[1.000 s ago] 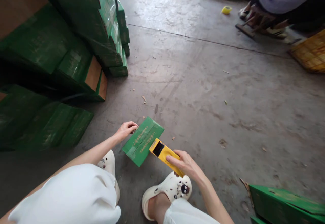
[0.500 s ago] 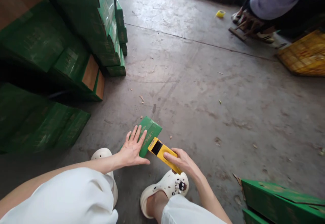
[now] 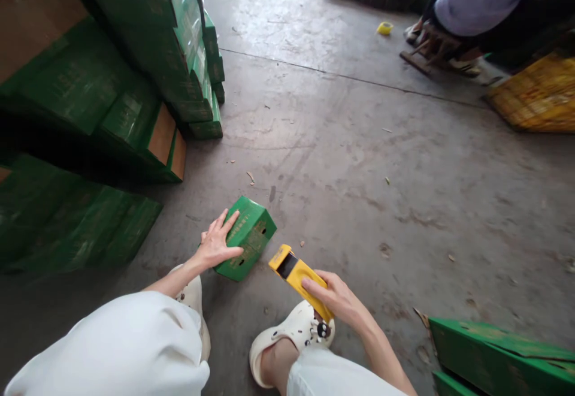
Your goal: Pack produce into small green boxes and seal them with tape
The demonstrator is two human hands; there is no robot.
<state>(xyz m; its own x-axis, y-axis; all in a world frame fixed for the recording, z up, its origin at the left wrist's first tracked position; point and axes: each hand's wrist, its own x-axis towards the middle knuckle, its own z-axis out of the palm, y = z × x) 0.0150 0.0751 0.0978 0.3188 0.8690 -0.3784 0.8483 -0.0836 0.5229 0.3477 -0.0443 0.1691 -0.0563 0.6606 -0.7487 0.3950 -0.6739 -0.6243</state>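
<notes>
My left hand (image 3: 216, 247) lies over the left edge of the small green box (image 3: 248, 234), its fingers spread on the printed face and the thumb reaching along toward the side with the holes. The box sits in front of my feet, slightly left of my middle; I cannot tell whether its underside rests fully on the floor (image 3: 323, 162). My right hand (image 3: 335, 297) is wrapped around the yellow tool (image 3: 299, 279), thumb on top, the front end pointing at the box's right edge with a narrow gap between. Below the tool is my right clog (image 3: 291, 333), close enough to limit lowering it. To the left, stacked green boxes (image 3: 197, 54) wall that side; at lower right a green carton (image 3: 494, 348) marks the near limit. Ahead and rightward the floor runs wide, as far as the yellow crate (image 3: 534, 96) and a seated person (image 3: 476, 0).
</notes>
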